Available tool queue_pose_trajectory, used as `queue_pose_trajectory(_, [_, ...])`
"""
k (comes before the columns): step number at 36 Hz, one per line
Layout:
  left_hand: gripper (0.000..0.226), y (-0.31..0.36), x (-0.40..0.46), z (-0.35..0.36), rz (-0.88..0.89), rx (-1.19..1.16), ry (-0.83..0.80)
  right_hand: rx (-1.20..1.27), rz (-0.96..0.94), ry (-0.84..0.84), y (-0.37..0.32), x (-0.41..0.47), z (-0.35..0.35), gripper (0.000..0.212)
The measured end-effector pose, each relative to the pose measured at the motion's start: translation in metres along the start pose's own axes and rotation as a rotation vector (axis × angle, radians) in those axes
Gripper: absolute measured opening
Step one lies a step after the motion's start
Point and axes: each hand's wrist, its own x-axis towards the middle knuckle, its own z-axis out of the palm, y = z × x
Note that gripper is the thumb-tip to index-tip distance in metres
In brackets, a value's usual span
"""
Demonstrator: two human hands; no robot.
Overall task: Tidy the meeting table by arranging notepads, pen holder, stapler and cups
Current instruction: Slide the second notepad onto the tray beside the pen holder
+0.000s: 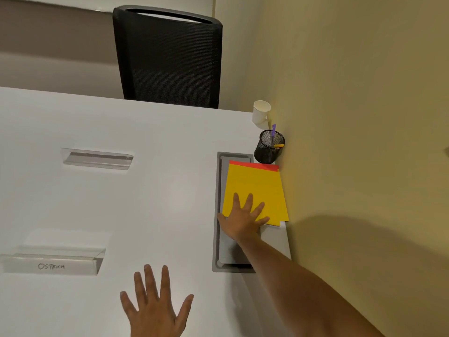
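Note:
A stack of yellow notepads (255, 188) with a red-edged one underneath lies at the table's right side against the wall. My right hand (244, 218) rests flat on its near left corner, fingers spread. Beyond the pads stands a black mesh pen holder (268, 148) with a purple pen and a yellow one. A white paper cup (260, 113) stands at the far right corner. My left hand (155, 310) lies flat and open on the white table (145, 203) near the front edge. No stapler is in view.
A grey cable hatch (223, 239) is set into the table, partly under the notepads. Two clear acrylic name stands (97, 158) (52, 263) sit at the left, the nearer marked "OSTRICH". A black mesh chair (167, 57) stands behind the table. A yellow wall (364, 117) borders the right.

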Motion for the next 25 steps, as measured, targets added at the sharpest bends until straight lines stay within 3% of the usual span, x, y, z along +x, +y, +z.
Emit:
queue_pose_trajectory(7, [0.096,0.006,-0.002,-0.011,-0.020,-0.017,-0.016,0.046,0.028,-0.023,0.006,0.003,-0.002,0.084])
queue_pose_trajectory(25, [0.096,0.003,-0.002,-0.011,-0.006,-0.015,-0.024,0.073,0.050,-0.036,0.018,0.009,-0.005,0.086])
